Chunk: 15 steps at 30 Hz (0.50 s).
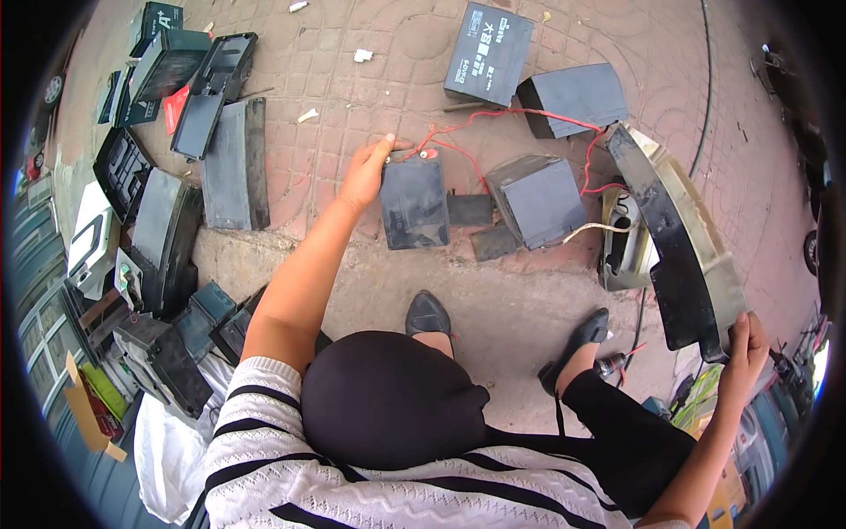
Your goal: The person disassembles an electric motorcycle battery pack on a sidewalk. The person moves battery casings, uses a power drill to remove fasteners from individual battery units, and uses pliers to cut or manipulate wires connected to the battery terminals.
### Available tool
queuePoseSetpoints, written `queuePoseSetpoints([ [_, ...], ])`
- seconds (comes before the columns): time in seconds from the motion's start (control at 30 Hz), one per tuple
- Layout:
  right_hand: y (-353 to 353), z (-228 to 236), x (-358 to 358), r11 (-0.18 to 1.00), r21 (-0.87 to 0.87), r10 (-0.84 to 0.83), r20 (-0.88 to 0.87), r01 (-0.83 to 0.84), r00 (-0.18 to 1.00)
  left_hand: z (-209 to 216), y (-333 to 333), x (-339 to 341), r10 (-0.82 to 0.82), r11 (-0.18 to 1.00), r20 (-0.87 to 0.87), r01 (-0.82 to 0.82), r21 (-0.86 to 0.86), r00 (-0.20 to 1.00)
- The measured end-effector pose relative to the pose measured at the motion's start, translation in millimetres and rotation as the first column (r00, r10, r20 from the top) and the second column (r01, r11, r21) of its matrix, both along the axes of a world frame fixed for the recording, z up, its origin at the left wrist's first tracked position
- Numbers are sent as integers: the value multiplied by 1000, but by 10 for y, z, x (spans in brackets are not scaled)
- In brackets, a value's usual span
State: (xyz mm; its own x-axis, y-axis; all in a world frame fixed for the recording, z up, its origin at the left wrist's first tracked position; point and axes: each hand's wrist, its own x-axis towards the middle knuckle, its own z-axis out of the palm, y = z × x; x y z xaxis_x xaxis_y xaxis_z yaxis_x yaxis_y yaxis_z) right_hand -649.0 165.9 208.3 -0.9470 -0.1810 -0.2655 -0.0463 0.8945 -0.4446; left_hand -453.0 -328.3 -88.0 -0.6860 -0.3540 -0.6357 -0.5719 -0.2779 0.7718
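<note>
My left hand (363, 172) reaches forward and is closed at the far left corner of a dark grey battery (414, 203) on the ground. A thin red wire (463, 130) runs from that battery's far edge, beside the fingers, toward other batteries. At the right, my right hand (747, 346) grips the near end of a long curved plastic casing (665, 229), black on one face and cream on the other. The casing is raised and tilted. Under its far end sits a cream open housing (621, 256), and a pale wire (595, 227) leads from it to a blocky battery (544, 203).
Two more batteries (490, 55) (577, 99) lie farther out on the paving. Black casings (236, 167) and batteries crowd the left side, with a white bag (172, 458) nearer me. A power drill (610, 364) lies by my right shoe (573, 348). A black cable (705, 97) crosses the far right.
</note>
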Motion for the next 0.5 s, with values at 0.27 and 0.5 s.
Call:
queuePoseSetpoints([
  [0.27, -35, -61, 77, 1000, 4, 13, -7, -13, 1000, 65, 343, 301, 21, 993, -53, -27, -114, 998],
  [0.5, -19, -55, -59, 998, 13, 69, -68, -68, 995, -27, 728, 451, 543, 837, -154, -548, 13, 826],
])
